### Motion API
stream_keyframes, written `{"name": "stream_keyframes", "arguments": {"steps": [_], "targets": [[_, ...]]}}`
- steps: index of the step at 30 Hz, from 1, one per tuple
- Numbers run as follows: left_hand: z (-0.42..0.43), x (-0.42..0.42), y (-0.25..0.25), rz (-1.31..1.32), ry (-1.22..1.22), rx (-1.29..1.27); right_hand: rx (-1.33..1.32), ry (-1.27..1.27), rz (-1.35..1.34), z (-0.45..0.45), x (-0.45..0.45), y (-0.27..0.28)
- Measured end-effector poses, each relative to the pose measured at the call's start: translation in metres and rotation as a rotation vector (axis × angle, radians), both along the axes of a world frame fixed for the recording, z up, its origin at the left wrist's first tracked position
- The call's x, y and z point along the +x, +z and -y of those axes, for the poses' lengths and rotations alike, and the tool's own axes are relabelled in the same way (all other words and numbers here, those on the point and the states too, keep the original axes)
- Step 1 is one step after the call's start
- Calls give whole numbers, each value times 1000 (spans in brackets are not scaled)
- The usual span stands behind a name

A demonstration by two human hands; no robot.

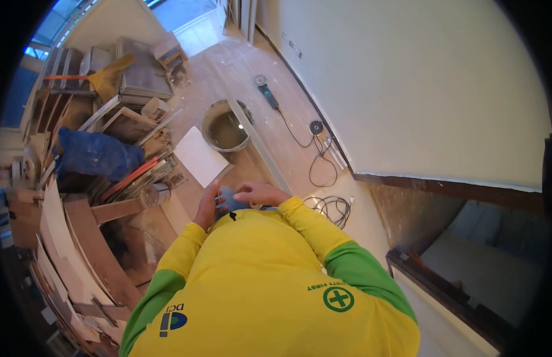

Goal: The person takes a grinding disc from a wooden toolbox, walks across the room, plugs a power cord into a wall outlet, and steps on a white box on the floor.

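Observation:
My left hand (207,206) is in front of my waist, its fingers apart and loosely bent, with nothing visible in it. Close by on the right, my right hand (261,194) points its slightly curled fingers toward the left one; I see nothing in them. Blue-grey trousers (227,200) show between the hands. Just beyond lies a white rectangular board (201,157) on the floor. Touching its far right side is a round bucket (211,140) with murky contents. A long straight bar (256,140) crosses over the bucket's right part.
An angle grinder (267,96) lies on the floor, its cable running to a coiled black cord (334,209) on the right. Stacked boards, a blue bag (97,153) and a yellow broom (112,76) crowd the left. A large pale panel (419,89) stands along the right.

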State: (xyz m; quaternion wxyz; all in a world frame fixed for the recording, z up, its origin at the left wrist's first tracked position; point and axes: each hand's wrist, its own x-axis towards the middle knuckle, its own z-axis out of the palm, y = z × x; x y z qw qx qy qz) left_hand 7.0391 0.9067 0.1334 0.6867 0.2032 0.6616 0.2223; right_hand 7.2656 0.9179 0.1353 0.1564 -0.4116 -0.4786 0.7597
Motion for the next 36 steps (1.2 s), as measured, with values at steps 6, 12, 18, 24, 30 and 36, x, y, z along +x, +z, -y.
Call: {"name": "stream_keyframes", "arguments": {"steps": [6, 12, 18, 24, 30, 36], "targets": [[-30, 7, 0, -82, -153, 177, 182, -56, 15, -13, -36, -17], [-104, 6, 8, 148, -401, 60, -4, -349, 246, -47, -1, -15], [-163, -7, -27, 26, -393, 97, -268, -896, 271, -60, 39, -50], [-202, -97, -96, -143, -373, -4, -292, -1190, 376, -60, 79, -43], [-178, -194, -118, -158, -5, -73, -201, -1114, 761, -89, 117, -37], [-117, -239, -146, -148, 288, -242, 137, -837, 1165, -98, 192, -86]]}}
